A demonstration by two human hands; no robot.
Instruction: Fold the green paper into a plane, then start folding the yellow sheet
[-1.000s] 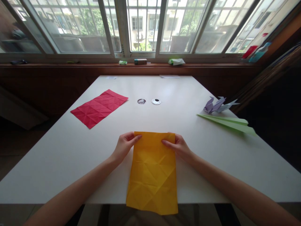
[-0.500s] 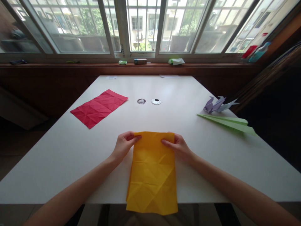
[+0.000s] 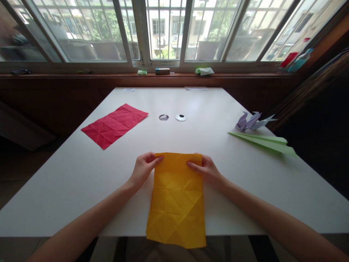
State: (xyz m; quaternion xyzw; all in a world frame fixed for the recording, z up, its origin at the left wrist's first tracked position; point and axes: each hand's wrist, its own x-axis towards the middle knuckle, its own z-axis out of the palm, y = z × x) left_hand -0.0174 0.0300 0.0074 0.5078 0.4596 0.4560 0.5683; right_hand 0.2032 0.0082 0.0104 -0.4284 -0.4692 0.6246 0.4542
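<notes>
A creased yellow sheet of paper [image 3: 177, 200], folded double, hangs toward me with its lower end past the table's near edge. At its top left corner my left hand [image 3: 144, 168] pinches it between thumb and fingers. My right hand [image 3: 206, 169] grips the top right corner the same way, thumb in front. The fingers behind the paper are partly hidden. Farther off to the left, a red sheet of paper [image 3: 116, 125] lies flat, covered in fold lines.
On the white table [image 3: 81, 196], two round holes or discs, a left one [image 3: 164, 117] and a right one [image 3: 180, 117], sit mid-table. A purple origami crane [image 3: 247, 122] and a green paper plane [image 3: 264, 142] rest at the right edge. Windows [image 3: 166, 32] stand behind.
Both hands keep their hold at the top corners. The yellow paper's lower left part has shifted very slightly; everything else stays put.
</notes>
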